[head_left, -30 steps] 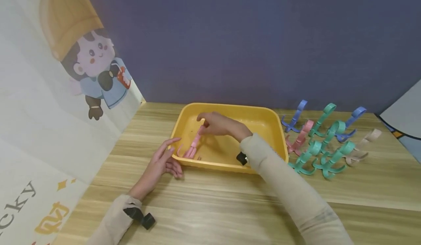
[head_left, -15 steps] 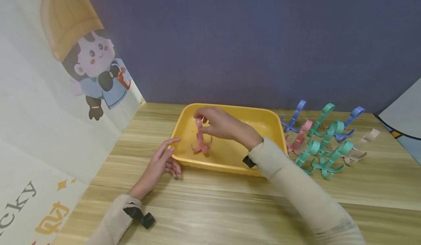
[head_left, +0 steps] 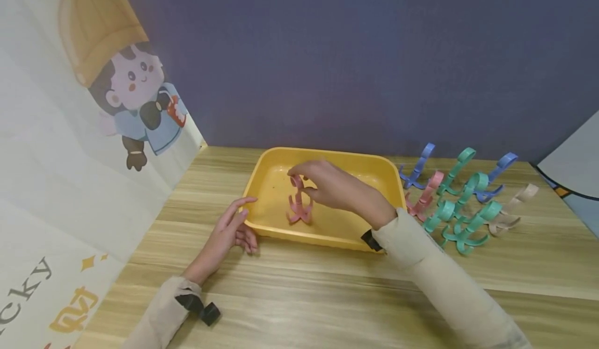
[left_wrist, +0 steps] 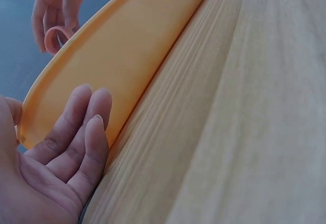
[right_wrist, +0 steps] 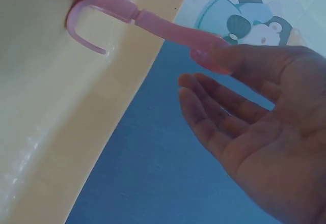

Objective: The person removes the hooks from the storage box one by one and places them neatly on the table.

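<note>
In the head view, a pink multi-prong hanging hook point(head_left: 299, 211) stands upright inside the yellow tray point(head_left: 323, 237), prongs down. My right hand point(head_left: 329, 182) pinches its curved top between thumb and fingers. The right wrist view shows the thumb against the hook's point(right_wrist: 173, 30) bent end, the other fingers bent loosely. My left hand point(head_left: 229, 229) rests at the tray's near left corner, with one finger over the rim. In the left wrist view, the left hand's fingers point(left_wrist: 71, 137) lie relaxed along the tray's outer wall point(left_wrist: 132, 56).
Right of the tray stand several similar hooks: green point(head_left: 468, 229), blue point(head_left: 418, 167), pink point(head_left: 426, 198) and beige point(head_left: 512, 208). All of it sits on a wooden table point(head_left: 290, 297). A dark blue panel point(head_left: 327, 63) rises behind, and a printed white sheet point(head_left: 61, 182) borders the left.
My right hand has brought the pink hook from lying slanted at the tray's left end to upright, farther right inside the tray. The hook's prongs have spread apart. My left hand has stayed put.
</note>
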`<action>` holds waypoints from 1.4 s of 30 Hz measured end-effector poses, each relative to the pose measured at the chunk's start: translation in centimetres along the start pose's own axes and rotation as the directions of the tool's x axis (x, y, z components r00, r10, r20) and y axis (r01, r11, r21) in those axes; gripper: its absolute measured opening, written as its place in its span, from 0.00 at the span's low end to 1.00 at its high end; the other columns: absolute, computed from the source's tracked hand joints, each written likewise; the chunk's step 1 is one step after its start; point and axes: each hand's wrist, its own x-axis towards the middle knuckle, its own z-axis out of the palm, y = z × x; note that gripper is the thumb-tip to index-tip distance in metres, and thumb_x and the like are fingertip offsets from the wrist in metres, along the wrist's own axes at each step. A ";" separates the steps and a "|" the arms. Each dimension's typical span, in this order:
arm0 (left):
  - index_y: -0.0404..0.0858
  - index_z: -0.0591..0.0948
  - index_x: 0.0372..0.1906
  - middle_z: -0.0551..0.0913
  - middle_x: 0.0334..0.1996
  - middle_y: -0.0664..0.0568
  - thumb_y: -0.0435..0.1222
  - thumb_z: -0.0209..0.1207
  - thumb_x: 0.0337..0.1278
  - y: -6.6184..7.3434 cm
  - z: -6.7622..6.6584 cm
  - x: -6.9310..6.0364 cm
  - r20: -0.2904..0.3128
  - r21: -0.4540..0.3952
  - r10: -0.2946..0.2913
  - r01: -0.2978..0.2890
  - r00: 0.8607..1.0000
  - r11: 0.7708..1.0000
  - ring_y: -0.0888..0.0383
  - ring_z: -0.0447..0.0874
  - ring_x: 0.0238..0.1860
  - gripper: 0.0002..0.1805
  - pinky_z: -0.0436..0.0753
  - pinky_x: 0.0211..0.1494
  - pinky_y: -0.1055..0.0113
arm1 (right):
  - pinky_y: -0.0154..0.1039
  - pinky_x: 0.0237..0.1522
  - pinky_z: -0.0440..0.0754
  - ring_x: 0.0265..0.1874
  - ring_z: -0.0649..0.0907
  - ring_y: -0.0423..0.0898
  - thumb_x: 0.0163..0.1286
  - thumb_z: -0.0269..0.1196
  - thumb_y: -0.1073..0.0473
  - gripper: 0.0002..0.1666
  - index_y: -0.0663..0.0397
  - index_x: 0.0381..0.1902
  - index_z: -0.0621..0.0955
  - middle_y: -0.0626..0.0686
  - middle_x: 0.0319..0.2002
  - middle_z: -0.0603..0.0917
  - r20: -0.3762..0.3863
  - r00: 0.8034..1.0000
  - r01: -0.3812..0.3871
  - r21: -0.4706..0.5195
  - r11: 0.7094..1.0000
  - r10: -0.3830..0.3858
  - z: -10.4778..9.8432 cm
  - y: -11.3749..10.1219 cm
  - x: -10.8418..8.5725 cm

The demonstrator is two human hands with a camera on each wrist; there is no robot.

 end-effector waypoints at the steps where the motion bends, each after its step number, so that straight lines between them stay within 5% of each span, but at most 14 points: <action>1: 0.44 0.63 0.73 0.83 0.20 0.36 0.48 0.41 0.81 0.0 0.0 0.0 -0.001 -0.001 0.000 0.000 1.000 1.000 0.43 0.85 0.19 0.24 0.85 0.21 0.53 | 0.40 0.48 0.81 0.43 0.82 0.45 0.64 0.65 0.71 0.16 0.57 0.50 0.81 0.50 0.43 0.85 0.005 1.000 -0.006 -0.008 1.000 0.006 0.0 -0.1 -0.2; 5: 0.45 0.63 0.73 0.83 0.20 0.36 0.48 0.41 0.81 0.1 0.0 0.0 -0.006 0.002 -0.004 0.004 1.000 1.000 0.43 0.85 0.19 0.24 0.85 0.21 0.53 | 0.45 0.59 0.79 0.57 0.81 0.50 0.66 0.68 0.63 0.29 0.59 0.64 0.76 0.56 0.58 0.82 0.003 0.999 -0.041 -0.038 0.998 0.042 0.1 -0.5 -0.8; 12: 0.45 0.63 0.72 0.83 0.20 0.36 0.48 0.41 0.81 -0.1 0.0 0.0 -0.007 0.010 -0.004 0.004 1.000 1.000 0.42 0.85 0.19 0.24 0.85 0.21 0.52 | 0.35 0.34 0.78 0.32 0.78 0.42 0.66 0.67 0.61 0.17 0.56 0.52 0.81 0.47 0.36 0.82 -0.037 0.999 -0.032 -0.044 0.998 0.031 0.7 -1.4 -1.5; 15: 0.45 0.63 0.72 0.83 0.20 0.35 0.48 0.40 0.81 -0.2 0.0 0.1 -0.006 0.013 -0.007 0.007 1.000 1.000 0.42 0.85 0.19 0.24 0.85 0.21 0.52 | 0.35 0.30 0.75 0.28 0.77 0.42 0.66 0.68 0.64 0.10 0.53 0.44 0.81 0.45 0.31 0.80 -0.036 0.999 -0.026 -0.043 0.999 0.024 0.7 -1.6 -1.7; 20: 0.46 0.63 0.72 0.82 0.20 0.35 0.49 0.40 0.81 -0.2 0.1 0.1 -0.006 0.017 -0.013 0.013 1.000 1.000 0.42 0.85 0.19 0.24 0.85 0.22 0.52 | 0.38 0.44 0.82 0.43 0.84 0.42 0.63 0.63 0.73 0.22 0.51 0.53 0.83 0.47 0.44 0.87 -0.007 0.999 -0.035 -0.023 0.999 0.035 0.4 -1.5 -2.2; 23: 0.45 0.63 0.72 0.82 0.20 0.35 0.49 0.40 0.81 0.0 0.1 0.1 -0.007 0.023 -0.010 0.010 1.000 1.000 0.42 0.85 0.19 0.24 0.85 0.22 0.53 | 0.44 0.56 0.81 0.54 0.82 0.47 0.64 0.64 0.67 0.28 0.53 0.63 0.78 0.51 0.56 0.84 -0.011 0.996 -0.086 -0.009 0.996 0.086 0.6 -1.5 -2.5; 25: 0.45 0.63 0.72 0.82 0.20 0.34 0.49 0.40 0.81 0.0 0.1 0.0 -0.009 0.028 -0.011 0.011 1.000 1.000 0.42 0.85 0.19 0.24 0.85 0.22 0.52 | 0.46 0.53 0.82 0.52 0.83 0.49 0.67 0.66 0.59 0.26 0.53 0.62 0.78 0.52 0.54 0.84 -0.055 0.993 -0.103 -0.038 0.994 0.100 1.0 -1.8 -2.4; 29: 0.45 0.63 0.72 0.82 0.21 0.34 0.49 0.40 0.81 0.0 -0.1 0.0 -0.011 0.039 -0.011 0.012 1.000 0.999 0.42 0.85 0.19 0.24 0.85 0.22 0.52 | 0.39 0.33 0.84 0.35 0.84 0.45 0.69 0.66 0.44 0.21 0.52 0.49 0.82 0.50 0.39 0.86 -0.225 0.969 -0.134 -0.154 0.979 0.098 2.7 -2.7 -1.9; 33: 0.46 0.63 0.72 0.82 0.21 0.33 0.48 0.40 0.81 -0.1 -0.3 -0.1 -0.013 0.042 -0.013 0.014 1.000 0.999 0.41 0.85 0.19 0.23 0.85 0.22 0.51 | 0.33 0.16 0.74 0.19 0.79 0.42 0.70 0.64 0.40 0.20 0.52 0.35 0.80 0.49 0.24 0.81 -0.367 0.927 -0.181 -0.257 0.950 0.077 4.4 -3.7 -0.9; 38: 0.44 0.63 0.72 0.82 0.21 0.33 0.48 0.40 0.81 0.0 -0.2 0.0 -0.003 0.039 -0.008 0.008 1.000 0.999 0.41 0.85 0.19 0.24 0.85 0.21 0.51 | 0.35 0.10 0.72 0.13 0.75 0.43 0.70 0.64 0.50 0.15 0.54 0.29 0.78 0.50 0.18 0.75 -0.452 0.887 -0.259 -0.321 0.911 0.093 5.6 -4.5 -0.2; 42: 0.45 0.63 0.72 0.82 0.21 0.33 0.49 0.40 0.81 -0.1 -0.1 -0.1 -0.006 0.039 -0.009 0.009 1.000 0.999 0.42 0.85 0.20 0.24 0.85 0.21 0.52 | 0.35 0.13 0.74 0.15 0.77 0.43 0.65 0.64 0.58 0.08 0.56 0.29 0.78 0.50 0.19 0.77 -0.474 0.874 -0.258 -0.257 0.931 0.111 5.8 -4.5 0.0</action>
